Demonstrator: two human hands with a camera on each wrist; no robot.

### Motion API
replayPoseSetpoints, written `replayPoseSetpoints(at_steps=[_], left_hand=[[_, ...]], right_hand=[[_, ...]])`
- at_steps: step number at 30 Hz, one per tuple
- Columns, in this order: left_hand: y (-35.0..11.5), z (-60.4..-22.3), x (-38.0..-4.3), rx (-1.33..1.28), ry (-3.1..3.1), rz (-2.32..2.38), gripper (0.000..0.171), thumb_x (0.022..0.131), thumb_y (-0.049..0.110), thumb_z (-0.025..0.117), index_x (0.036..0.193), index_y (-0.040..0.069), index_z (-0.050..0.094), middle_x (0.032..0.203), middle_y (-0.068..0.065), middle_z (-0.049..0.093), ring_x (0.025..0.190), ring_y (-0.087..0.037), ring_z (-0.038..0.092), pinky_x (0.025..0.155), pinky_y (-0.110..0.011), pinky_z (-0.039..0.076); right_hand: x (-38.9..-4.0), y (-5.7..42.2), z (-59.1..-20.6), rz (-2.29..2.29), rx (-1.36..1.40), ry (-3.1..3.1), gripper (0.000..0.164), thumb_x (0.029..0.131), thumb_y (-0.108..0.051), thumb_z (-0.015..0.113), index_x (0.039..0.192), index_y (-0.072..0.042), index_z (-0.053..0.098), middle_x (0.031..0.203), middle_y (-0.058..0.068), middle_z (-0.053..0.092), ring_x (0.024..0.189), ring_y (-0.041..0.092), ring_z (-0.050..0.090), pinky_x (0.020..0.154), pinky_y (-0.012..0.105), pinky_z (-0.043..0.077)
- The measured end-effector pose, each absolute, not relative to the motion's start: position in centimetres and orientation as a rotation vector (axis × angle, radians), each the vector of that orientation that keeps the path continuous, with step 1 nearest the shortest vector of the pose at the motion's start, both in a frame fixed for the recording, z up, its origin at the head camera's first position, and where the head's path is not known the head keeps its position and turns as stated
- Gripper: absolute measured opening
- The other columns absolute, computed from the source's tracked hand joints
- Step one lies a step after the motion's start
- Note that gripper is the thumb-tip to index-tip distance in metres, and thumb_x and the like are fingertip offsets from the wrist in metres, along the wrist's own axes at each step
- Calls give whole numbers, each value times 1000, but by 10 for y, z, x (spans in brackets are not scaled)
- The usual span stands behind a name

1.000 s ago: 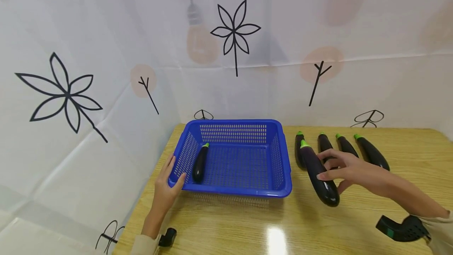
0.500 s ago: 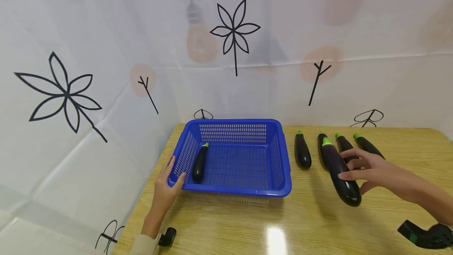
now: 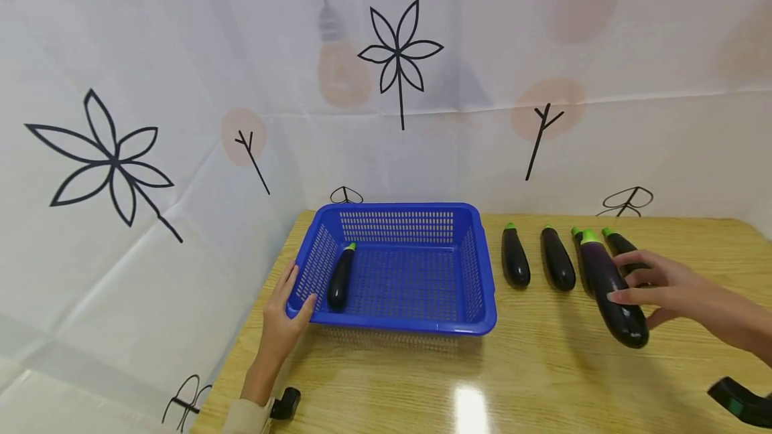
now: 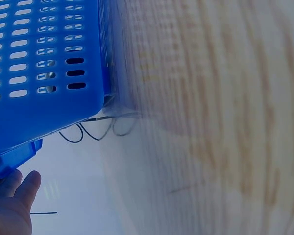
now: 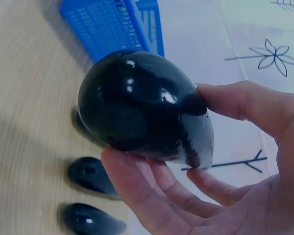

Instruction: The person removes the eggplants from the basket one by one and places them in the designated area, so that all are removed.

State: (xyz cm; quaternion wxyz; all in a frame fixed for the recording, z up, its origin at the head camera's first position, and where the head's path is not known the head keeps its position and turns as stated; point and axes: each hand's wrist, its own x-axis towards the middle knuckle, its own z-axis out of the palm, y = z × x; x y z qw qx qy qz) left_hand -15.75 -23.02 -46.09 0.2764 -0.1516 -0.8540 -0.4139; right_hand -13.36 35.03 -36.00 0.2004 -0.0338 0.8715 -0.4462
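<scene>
My right hand [image 3: 669, 290] holds a dark, glossy eggplant [image 3: 612, 286] above the table, thumb on one side and fingers on the other. Its green stem end points away and its rounded end fills the middle of the right wrist view. At the left front corner of a blue plastic basket [image 3: 398, 323], my left hand [image 3: 282, 320] touches the rim with extended fingers and thumb. Inside the basket, near its left wall, lies another eggplant [image 3: 341, 280]. Several eggplants lie in a row right of the basket, among them one nearest the basket [image 3: 515, 256] and its neighbour [image 3: 557, 260].
A light wooden table [image 3: 386, 387] bears everything. White cloth [image 3: 458, 153] with printed leaves hangs close behind the table and along its left side. The held eggplant partly covers one lying eggplant [image 3: 582, 266]; my right hand partly hides the rightmost [image 3: 618, 244].
My right hand has moved right with the held eggplant, passing in front of the row and uncovering the two eggplants nearest the basket. The left hand and basket have stayed put.
</scene>
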Motion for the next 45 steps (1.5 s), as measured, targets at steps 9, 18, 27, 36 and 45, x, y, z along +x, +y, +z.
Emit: replayPoseSetpoints(at_steps=[9, 18, 27, 36, 45], left_hand=[[-230, -459, -156, -369, -2333, -1101, 66, 83, 11, 70, 142, 1, 41, 149, -7, 35, 129, -33, 41, 97, -12, 30], [-231, -460, -157, -384, -2313, -1101, 66, 82, 9, 70, 141, -1, 41, 148, -9, 36, 129, -35, 41, 97, -9, 29], [-231, -462, -157, -395, -2304, -1091, 66, 82, 7, 70, 141, -1, 42, 148, -10, 37, 128, -36, 42, 97, -9, 29], [-232, -464, -158, -403, -2295, -1089, 66, 82, 6, 70, 141, -2, 41, 148, -10, 36, 128, -36, 41, 98, -9, 28], [-231, -464, -159, -425, -2279, -1090, 66, 81, 4, 69, 140, -3, 41, 147, -13, 37, 129, -37, 40, 99, -9, 27]], right_hand=[[-134, 360, -361, -1150, -63, 2552, 70, 93, -27, 60, 138, 8, 20, 101, 17, 55, 83, 24, 59, 63, 38, 53], [-138, 374, -360, -1062, -59, 2588, 74, 95, -32, 57, 140, 10, 17, 118, 37, 44, 91, 33, 58, 66, 43, 53], [-140, 386, -363, -1050, -48, 2664, 72, 94, -30, 59, 138, 11, 20, 113, 41, 47, 88, 38, 60, 64, 45, 53], [-147, 403, -366, -1051, -12, 2719, 70, 93, -30, 61, 136, 10, 23, 112, 44, 47, 87, 42, 60, 64, 47, 53], [-159, 426, -377, -1004, 41, 2745, 76, 93, -34, 59, 136, 14, 19, 116, 51, 37, 88, 51, 55, 64, 47, 53]])
